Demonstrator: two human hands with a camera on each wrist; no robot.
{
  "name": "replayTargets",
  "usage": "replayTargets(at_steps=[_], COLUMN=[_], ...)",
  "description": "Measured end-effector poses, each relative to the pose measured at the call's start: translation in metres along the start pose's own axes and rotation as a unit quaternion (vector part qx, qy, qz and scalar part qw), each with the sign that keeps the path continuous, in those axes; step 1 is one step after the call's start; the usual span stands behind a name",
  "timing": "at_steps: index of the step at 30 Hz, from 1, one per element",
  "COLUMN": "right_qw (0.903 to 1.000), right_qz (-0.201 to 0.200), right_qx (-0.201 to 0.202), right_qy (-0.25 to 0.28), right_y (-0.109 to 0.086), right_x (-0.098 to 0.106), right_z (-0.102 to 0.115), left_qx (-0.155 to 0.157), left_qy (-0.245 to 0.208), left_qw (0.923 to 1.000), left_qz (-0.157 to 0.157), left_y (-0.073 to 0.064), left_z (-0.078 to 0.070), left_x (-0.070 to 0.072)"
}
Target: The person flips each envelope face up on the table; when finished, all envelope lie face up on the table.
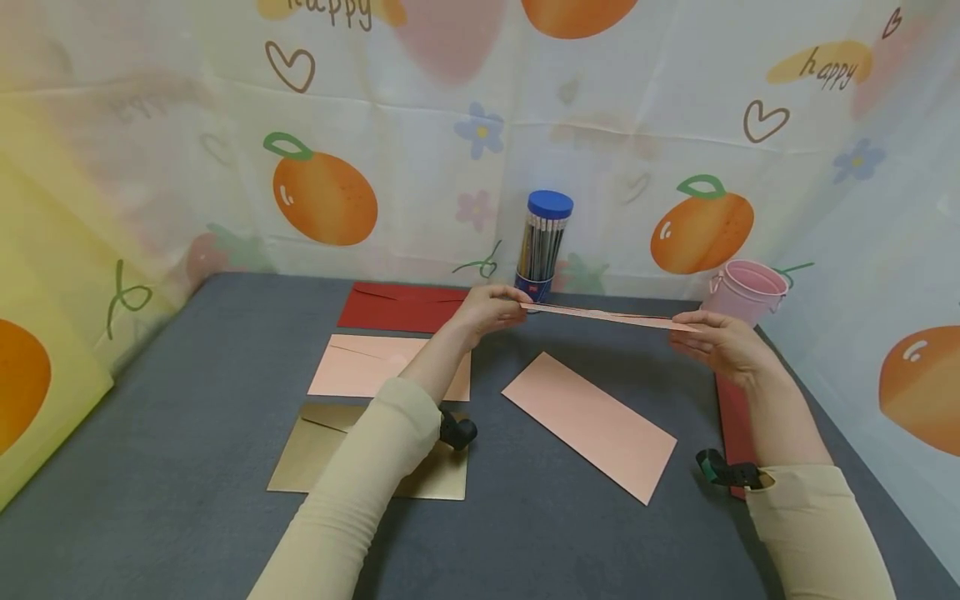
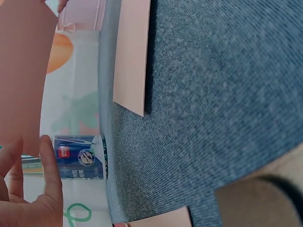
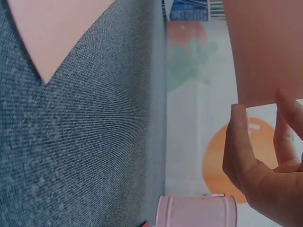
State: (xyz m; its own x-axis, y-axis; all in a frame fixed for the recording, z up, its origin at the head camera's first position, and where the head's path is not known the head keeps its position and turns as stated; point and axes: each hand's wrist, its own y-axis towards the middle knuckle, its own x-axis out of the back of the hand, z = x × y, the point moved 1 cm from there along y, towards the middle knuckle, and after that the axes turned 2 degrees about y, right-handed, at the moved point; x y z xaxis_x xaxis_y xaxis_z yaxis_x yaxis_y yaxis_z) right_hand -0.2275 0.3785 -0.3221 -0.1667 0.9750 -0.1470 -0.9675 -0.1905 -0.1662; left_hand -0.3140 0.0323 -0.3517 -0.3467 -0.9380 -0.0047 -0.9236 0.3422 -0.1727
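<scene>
Both ends pinched: our left hand (image 1: 491, 310) and right hand (image 1: 720, 342) hold a pink paper (image 1: 600, 315) above the table (image 1: 187, 417)

Near us lie the gold envelope (image 1: 300, 454) and, right of it, the loose pink envelope (image 1: 588, 427), so we'd best keep our sleeves (image 1: 352, 500) clear of both; further out, the paper spans from hand to hand, seen edge-on from the head, and we judge that a light, even pinch with both ends level and gently taut would keep it from buckling or creasing; beyond it stand the pencil tub (image 1: 543, 242), near our left hand, and the pink bucket (image 1: 748, 292) behind our right, so we should leave both room
</scene>
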Motion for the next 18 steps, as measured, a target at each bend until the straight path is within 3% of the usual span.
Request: replayTargets(at_steps=[9,14,18], right_qw=[0.9994,0.9999,0.9997], right_qz=[0.032,0.013,0.001], right_qx=[0.003,-0.005,-0.021], right_qy=[0.012,-0.002,-0.009], right_y=[0.0001,-0.0004,-0.0008], right_x=[0.004,0.0059,0.0067], right_z=[-0.0009,-0.0035,-0.0047], left_qx=[0.015,0.04,0.036], left_qy=[-0.016,-0.028,-0.023], left_qw=[0.9997,0.9988,0.999], left_qz=[0.006,0.003,0.012], left_y=[0.0009,0.0023,0.0013], left_z=[-0.0007,0.0007,0.0013], left_x=[-0.0026,-0.0071,-0.0081])
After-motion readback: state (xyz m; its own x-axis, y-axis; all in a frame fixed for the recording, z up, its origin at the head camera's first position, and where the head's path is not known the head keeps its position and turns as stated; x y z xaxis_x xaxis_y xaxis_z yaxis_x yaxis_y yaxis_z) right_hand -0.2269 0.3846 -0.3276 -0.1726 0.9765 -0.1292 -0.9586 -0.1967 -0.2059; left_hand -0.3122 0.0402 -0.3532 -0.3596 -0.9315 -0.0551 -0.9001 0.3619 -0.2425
